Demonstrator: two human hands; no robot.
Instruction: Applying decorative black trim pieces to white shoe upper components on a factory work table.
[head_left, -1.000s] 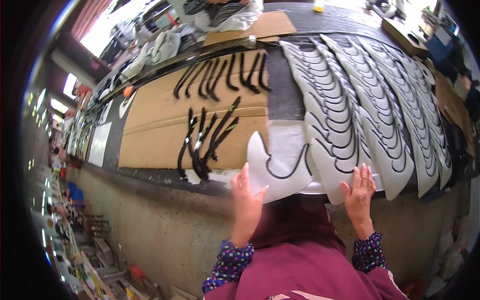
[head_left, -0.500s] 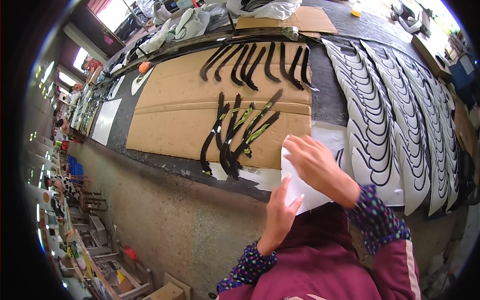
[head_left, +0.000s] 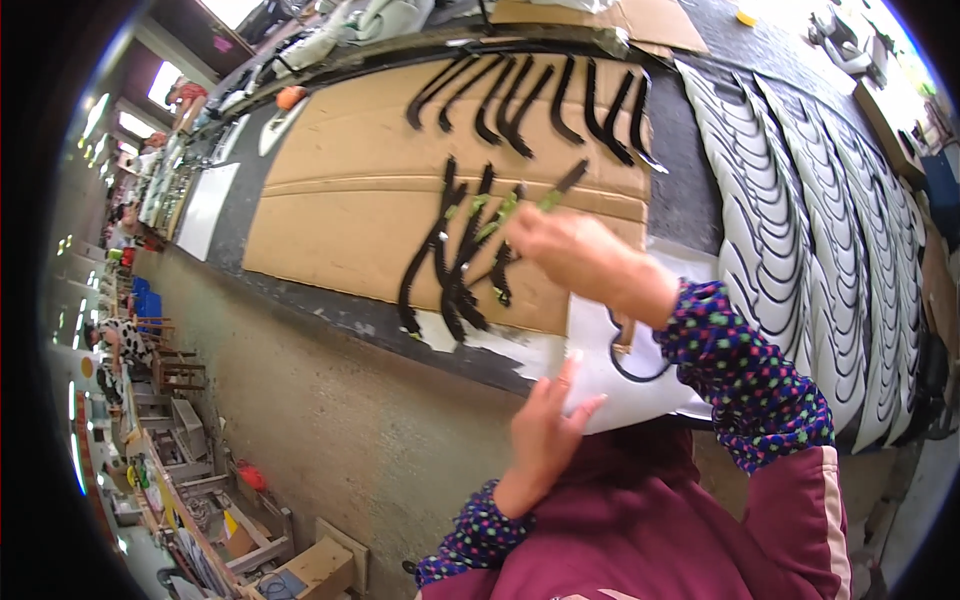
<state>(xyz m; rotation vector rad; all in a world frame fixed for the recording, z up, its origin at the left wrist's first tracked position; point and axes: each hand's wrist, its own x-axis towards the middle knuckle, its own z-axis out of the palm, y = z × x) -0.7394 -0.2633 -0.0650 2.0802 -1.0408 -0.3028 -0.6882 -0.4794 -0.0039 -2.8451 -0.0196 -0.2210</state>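
A smooth white piece (head_left: 597, 362) lies at the table's near edge, with a dark curved strip (head_left: 640, 377) along its right part. My left hand (head_left: 545, 430) rests on its lower left edge, thumb and forefinger stretched apart. My right hand (head_left: 590, 258) reaches over a loose bunch of black curved strips (head_left: 463, 260) with yellow-green patches. Its fingers are bunched together on one of these strips, slightly blurred, and the hand hides part of the bunch. The strips lie on a brown cardboard sheet (head_left: 345, 215).
More black strips (head_left: 520, 100) lie in a row along the cardboard's far side. At right, overlapping white pieces with black curved lines (head_left: 755, 230) form long rows. An orange object (head_left: 291, 97) sits beyond the cardboard's left corner. Stools (head_left: 180, 370) stand on the floor at left.
My right hand has left the white piece's upper corner and moved left and away from me onto the black strips. The left hand stays at the piece's edge. The view has shifted slightly.
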